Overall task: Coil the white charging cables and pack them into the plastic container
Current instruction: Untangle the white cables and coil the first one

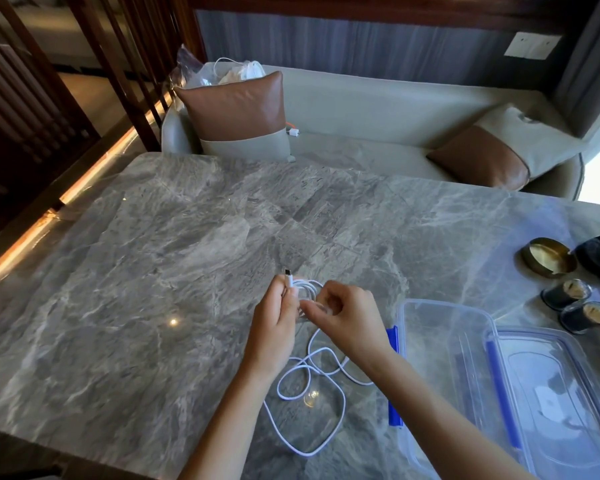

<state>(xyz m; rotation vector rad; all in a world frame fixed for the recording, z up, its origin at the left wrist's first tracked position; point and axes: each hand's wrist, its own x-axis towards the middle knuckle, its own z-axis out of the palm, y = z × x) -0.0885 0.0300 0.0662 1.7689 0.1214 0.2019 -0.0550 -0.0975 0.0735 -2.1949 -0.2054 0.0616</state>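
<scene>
My left hand (pixel 274 317) and my right hand (pixel 343 317) meet just below the middle of the frame, above the grey marble surface (pixel 153 271). Between them is the white charging cable (pixel 309 393). My left hand is closed around one end of it, with the connector tip sticking up past my fingers toward the top of the frame. A few small loops of the cable are bunched between the two hands. My right hand is curled shut, thumb and fingers pinching those loops from the right side.

The rest of the cable hangs down from my hands and lies loose on the surface below them, toward the bottom of the frame, in wide untidy loops that cross one another between my two forearms.

The plastic container (pixel 440 358) stands open on the surface just right of my right forearm, at the lower right of the frame. Its clear lid (pixel 551 393), with blue clips, rests tilted over the container's right side.

My right forearm covers part of the container's near left wall, and the frame's bottom edge cuts off its near end. How many turns of cable are gathered in my hands I cannot tell, since my fingers cover them. The cable's far end is hidden under my right forearm or among the loops. Through the clear walls I cannot make out whether anything lies inside the container.
</scene>
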